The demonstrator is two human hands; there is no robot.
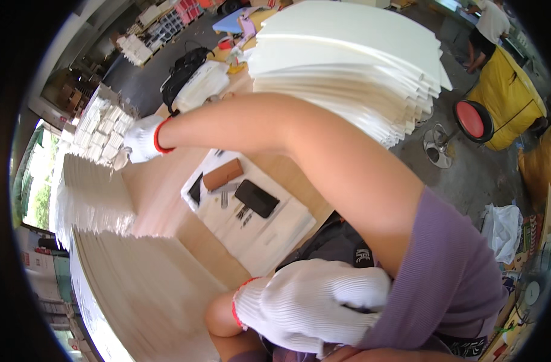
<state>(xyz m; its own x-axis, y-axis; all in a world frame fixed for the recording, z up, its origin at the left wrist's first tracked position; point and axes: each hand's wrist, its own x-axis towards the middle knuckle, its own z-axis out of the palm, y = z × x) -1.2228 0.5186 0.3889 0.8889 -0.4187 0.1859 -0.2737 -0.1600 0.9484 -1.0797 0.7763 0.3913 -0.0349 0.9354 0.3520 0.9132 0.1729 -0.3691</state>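
My right arm, in a purple sleeve (435,271), stretches across the view to the far left. At its end my right hand (141,140), in a white knit glove with a red cuff, is beside a pile of white paper bundles (100,130). Its fingers are small and partly hidden, so their grip cannot be made out. My left hand (311,301), gloved the same way, lies close to my body at the lower middle. Its fingers are bent together against the hem of the purple sleeve; what they hold, if anything, is hidden.
Tall stacks of pale sheets (149,283) stand at left; another big white stack (348,60) rises at the back. A white pack (257,235) on the wooden table bears a black phone (257,198) and a brown case (222,175). A red stool (470,120) stands right; a person (491,27) is beyond.
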